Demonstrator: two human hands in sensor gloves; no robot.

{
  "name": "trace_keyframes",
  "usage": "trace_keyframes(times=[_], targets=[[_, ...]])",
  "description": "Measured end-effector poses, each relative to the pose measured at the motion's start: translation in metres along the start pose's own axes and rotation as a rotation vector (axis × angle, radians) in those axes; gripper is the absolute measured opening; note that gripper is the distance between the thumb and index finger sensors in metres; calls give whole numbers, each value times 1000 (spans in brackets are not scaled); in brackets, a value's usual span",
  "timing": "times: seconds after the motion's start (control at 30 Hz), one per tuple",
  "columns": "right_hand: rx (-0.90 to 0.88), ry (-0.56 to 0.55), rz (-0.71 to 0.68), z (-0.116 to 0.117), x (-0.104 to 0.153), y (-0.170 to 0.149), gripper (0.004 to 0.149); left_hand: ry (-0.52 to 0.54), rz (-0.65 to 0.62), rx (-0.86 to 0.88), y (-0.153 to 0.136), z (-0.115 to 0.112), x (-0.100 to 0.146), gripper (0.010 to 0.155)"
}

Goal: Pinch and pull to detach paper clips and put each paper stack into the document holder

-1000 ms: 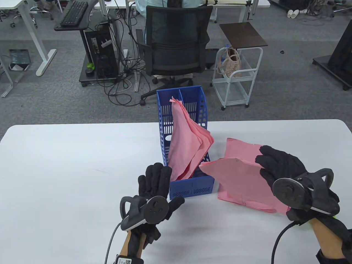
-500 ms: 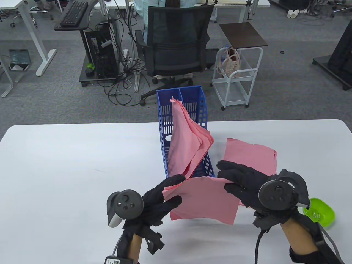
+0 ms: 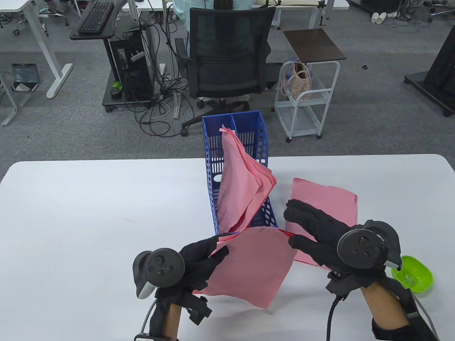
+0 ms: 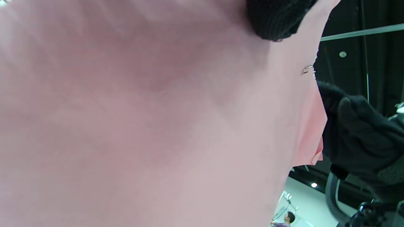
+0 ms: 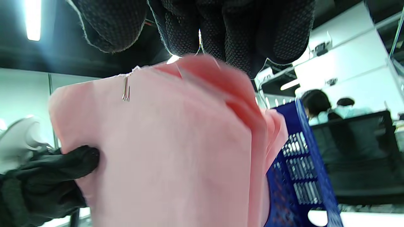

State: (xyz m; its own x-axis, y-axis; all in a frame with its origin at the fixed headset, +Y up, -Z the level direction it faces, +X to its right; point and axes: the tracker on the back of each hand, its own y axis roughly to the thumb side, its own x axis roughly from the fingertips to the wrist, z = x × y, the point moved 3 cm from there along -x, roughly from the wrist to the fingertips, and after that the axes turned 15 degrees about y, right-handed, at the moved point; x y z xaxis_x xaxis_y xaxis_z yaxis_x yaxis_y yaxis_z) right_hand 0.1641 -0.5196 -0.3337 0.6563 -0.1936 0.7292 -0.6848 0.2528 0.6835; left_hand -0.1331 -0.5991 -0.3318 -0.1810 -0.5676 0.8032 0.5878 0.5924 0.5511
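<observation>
A pink paper stack (image 3: 252, 270) hangs in the air just in front of the blue document holder (image 3: 265, 156). My left hand (image 3: 220, 247) grips its left edge, thumb on top. My right hand (image 3: 291, 227) pinches its upper right edge. A metal paper clip (image 5: 126, 90) sits on the stack's top edge, also showing as the clip (image 4: 307, 69) in the left wrist view. The right fingers (image 5: 221, 28) hang just above that edge, right of the clip. Several pink sheets (image 3: 241, 184) stand in the holder. Another pink stack (image 3: 327, 200) lies flat on the table behind my right hand.
A green dish (image 3: 414, 275) with loose clips sits at the table's (image 3: 89, 213) right front, beside my right wrist. Beyond the far edge stand an office chair (image 3: 227, 60) and a white cart (image 3: 305, 103).
The right hand carried the stack left from the flat pile to the holder's front. The left hand turned and took its left edge. The stack now tilts down toward me.
</observation>
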Motion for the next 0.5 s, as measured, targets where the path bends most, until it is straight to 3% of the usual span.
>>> trace_keyframes(times=[0.17,0.5], targets=[[130,-14,20,7,-7,16,60,-9,-33,-76,11,1,1,43],[136,83,-26,34,-29,33,49,-66,-83,-172,26,-7,2,43]])
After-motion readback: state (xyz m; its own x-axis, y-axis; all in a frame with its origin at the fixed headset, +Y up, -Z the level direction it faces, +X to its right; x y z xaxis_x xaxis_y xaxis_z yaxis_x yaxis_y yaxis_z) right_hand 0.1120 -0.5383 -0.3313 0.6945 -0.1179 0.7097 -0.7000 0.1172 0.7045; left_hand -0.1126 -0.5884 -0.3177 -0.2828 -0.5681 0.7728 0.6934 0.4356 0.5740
